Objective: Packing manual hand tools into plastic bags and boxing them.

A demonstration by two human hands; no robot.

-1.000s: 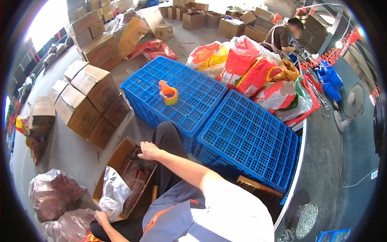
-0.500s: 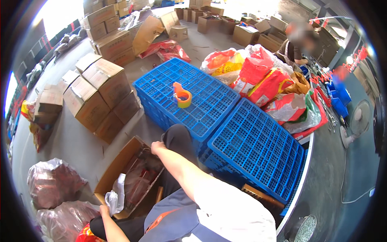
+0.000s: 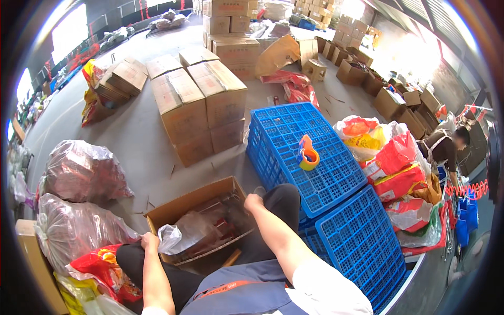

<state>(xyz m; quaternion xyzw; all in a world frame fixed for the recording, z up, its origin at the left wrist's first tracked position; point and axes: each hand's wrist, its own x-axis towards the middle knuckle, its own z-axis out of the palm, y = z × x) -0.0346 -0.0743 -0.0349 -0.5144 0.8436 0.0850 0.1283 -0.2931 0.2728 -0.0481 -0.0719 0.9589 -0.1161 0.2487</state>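
An open cardboard box (image 3: 195, 198) sits low in front of me between my legs. Inside it lie a clear plastic bag (image 3: 197, 228) and dark reddish pieces too indistinct to name, with whitish crumpled plastic (image 3: 169, 239) at the left. My left hand (image 3: 150, 241) is closed on the box's left edge, next to a filled clear bag (image 3: 79, 223). On the opposite side, my right hand (image 3: 253, 203) is closed around the box's right edge, beside my knee. The fingertips of both hands are partly hidden.
Blue plastic crates (image 3: 336, 184) stand at my right, with an orange tape dispenser (image 3: 307, 156) on top. Stacked closed cartons (image 3: 184, 113) are ahead. Red and yellow sacks (image 3: 391, 157) lie beyond the crates, near another person (image 3: 446, 149). A red bag (image 3: 107, 268) lies by my left leg.
My view has swung left and up, so the box and crates appear farther right. Both hands remain at the sides of the box.
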